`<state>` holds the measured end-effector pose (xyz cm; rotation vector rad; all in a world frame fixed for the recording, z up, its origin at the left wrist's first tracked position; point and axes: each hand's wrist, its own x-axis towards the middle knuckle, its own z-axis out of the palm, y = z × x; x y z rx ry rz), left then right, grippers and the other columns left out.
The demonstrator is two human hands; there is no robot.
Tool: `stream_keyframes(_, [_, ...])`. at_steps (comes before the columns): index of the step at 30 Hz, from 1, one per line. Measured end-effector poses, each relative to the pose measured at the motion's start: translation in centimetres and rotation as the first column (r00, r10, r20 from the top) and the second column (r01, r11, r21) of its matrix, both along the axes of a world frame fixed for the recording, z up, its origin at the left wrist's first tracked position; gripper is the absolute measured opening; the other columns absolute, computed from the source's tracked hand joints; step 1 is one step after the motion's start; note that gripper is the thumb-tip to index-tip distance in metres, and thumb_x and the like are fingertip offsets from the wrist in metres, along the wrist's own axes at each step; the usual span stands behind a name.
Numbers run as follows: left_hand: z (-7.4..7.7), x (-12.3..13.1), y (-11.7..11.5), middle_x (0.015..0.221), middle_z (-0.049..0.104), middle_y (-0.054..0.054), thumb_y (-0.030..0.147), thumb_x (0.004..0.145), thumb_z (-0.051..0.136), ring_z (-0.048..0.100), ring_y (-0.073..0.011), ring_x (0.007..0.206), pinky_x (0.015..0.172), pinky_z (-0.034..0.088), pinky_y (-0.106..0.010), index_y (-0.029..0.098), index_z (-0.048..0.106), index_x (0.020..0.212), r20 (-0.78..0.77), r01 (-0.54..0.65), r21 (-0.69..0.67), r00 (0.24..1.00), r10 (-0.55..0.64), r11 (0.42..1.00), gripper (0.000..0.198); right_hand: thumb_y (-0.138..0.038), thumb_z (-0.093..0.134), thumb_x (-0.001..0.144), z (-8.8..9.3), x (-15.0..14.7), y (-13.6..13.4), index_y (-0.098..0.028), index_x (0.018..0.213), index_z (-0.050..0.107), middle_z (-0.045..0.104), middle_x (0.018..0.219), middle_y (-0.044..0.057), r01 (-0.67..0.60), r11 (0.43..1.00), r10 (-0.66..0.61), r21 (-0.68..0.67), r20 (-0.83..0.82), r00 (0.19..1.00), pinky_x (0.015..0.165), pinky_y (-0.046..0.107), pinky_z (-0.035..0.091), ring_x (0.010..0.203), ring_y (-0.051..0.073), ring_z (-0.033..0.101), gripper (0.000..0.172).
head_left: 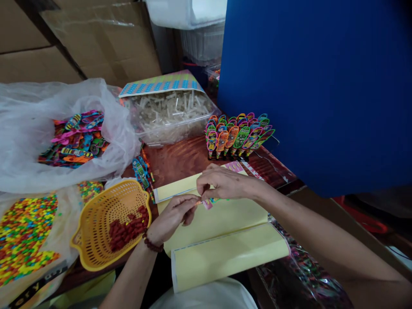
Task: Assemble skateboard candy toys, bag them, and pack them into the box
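Your left hand (174,214) is on the near side, its thumb and fingertips pinching a small orange-tipped piece (198,202). The piece sits right at those fingertips, above the yellow sheet (225,221), its long axis running roughly left to right across your view. A pink-and-white slip (207,204) is just past its right end. Your right hand (223,182) reaches in from beyond, fingers curled close over that side; blur and overlap mean you can't tell whether they grasp anything. Farther off stand the skateboard-shaped toys (242,137).
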<state>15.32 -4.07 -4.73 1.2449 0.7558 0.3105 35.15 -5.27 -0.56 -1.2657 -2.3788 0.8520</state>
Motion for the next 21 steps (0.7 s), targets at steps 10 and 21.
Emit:
stream_keyframes(10, [-0.4, -0.7, 0.2, 0.050, 0.038, 0.007, 0.042, 0.086, 0.050, 0.033, -0.0076, 0.047, 0.048, 0.026, -0.021, 0.014, 0.059, 0.087, -0.048, 0.081, 0.206, 0.996, -0.072, 0.975, 0.030, -0.019, 0.063, 0.081, -0.7, 0.1, 0.4, -0.017, 0.081, 0.069, 0.068, 0.070, -0.003, -0.035, 0.998, 0.033, -0.057, -0.028, 0.999, 0.063, 0.021, 0.030, 0.065, 0.009, 0.056, 0.006])
stream_keyframes(21, [-2.1, -1.2, -0.4, 0.075, 0.047, 0.005, 0.031, 0.091, 0.045, 0.043, -0.0073, 0.056, 0.052, 0.037, -0.019, 0.023, 0.038, 0.100, -0.035, 0.002, 0.389, 0.999, 0.012, 0.921, 0.014, -0.012, 0.064, 0.075, -0.6, -0.3, 2.3, -0.013, 0.079, 0.068, 0.060, 0.060, -0.005, -0.007, 0.959, -0.011, -0.283, -0.062, 0.998, 0.052, 0.020, 0.028, 0.053, 0.007, 0.048, 0.006])
